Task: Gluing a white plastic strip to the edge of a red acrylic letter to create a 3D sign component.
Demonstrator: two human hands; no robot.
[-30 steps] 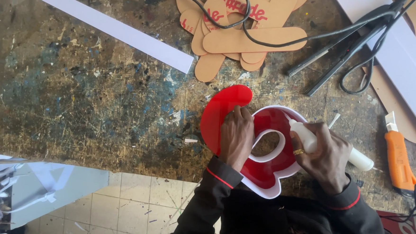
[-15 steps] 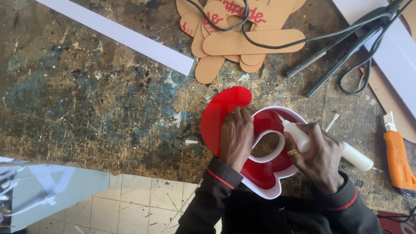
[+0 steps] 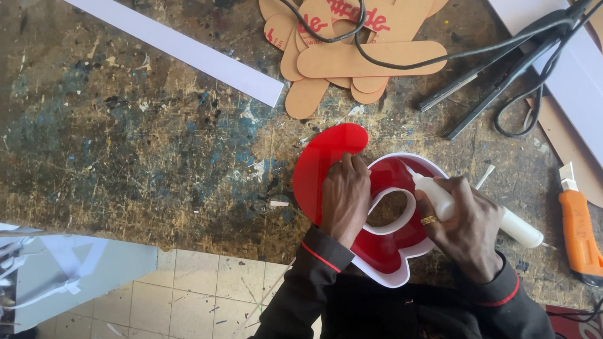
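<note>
The red acrylic letter [image 3: 329, 164] is pressed flat by the left hand [image 3: 344, 198]; the glue bottle [image 3: 455, 206] is gripped by the right hand [image 3: 466, 233]. The letter seems rigid, slick, best held at the edges.

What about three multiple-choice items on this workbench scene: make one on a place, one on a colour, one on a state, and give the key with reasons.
1. Where does the orange knife lie?
A. Right of the right hand
B. Under the cardboard shapes
C. Left of the white strip

2. What colour is the flat sheet under the left hand?
A. Blue
B. Red
C. Green

3. How is the glue bottle held?
A. Lying loose on the bench
C. Standing capped by the black cable
B. Gripped in the right hand, nozzle at the white rim

Key: 1 A, the knife rests at the bench's right edge beyond that hand. 2 B, the sheet is bright red. 3 B, fingers wrap the bottle and its tip meets the rim.
</note>
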